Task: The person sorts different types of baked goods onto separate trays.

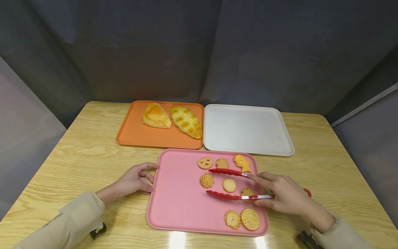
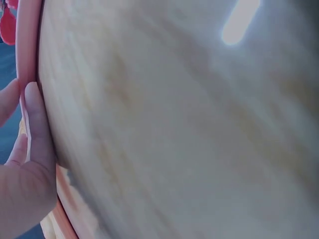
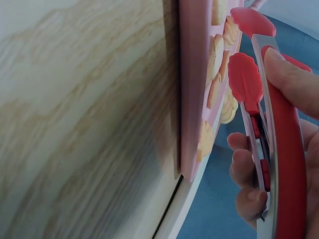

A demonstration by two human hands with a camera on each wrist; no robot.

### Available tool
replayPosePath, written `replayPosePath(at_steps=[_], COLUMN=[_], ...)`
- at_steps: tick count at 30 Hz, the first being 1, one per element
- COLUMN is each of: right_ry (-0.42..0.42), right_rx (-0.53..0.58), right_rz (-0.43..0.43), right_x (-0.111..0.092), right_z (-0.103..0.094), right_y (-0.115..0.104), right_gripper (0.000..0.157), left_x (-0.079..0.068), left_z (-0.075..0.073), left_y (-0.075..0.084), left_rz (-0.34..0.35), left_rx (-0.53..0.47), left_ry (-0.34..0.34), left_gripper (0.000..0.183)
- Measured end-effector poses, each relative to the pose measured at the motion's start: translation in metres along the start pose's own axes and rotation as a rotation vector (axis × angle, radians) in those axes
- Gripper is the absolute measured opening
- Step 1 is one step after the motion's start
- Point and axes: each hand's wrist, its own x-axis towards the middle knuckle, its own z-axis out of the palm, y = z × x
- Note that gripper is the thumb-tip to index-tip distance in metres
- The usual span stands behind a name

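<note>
My right hand (image 1: 287, 193) holds a pair of tongs (image 3: 289, 164) with red tips, their two arms spread apart over the right part of a pink tray (image 1: 177, 207). In the head view a plain round cookie (image 1: 229, 185) lies between the tips, and nothing is pinched in them. A swirl cookie (image 1: 206, 181) lies just left of it, and a chip cookie (image 1: 247, 193) is partly covered by the lower arm. At the tray's left edge, my left hand (image 1: 136, 179) grips the rim, thumb and finger on either side of it in the left wrist view.
Behind the pink tray stand an orange tray (image 1: 136, 136) with a triangular pastry (image 1: 156, 116) and a braided bread (image 1: 186, 121), and a white tray (image 1: 245, 129). A fish-shaped cookie (image 1: 242, 163) and a dotted round cookie (image 1: 250, 219) lie near the pink tray's right side.
</note>
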Motion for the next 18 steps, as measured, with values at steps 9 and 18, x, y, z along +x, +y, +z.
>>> replayPosePath(at_steps=[9,18], right_ry=[0.009,0.026], right_rx=[0.014,0.029], right_rz=[-0.017,-0.037], right_x=[0.0059,0.0073], right_z=[0.0056,0.0063], right_y=[-0.0006,-0.0002], right_gripper=[0.06,0.056], left_x=[0.0002,0.0006], left_z=[0.0009,0.0], left_y=[0.0007,0.0015], left_rz=[-0.003,-0.008], left_rx=[0.009,0.01], left_ry=[-0.006,-0.013], left_gripper=[0.07,0.069])
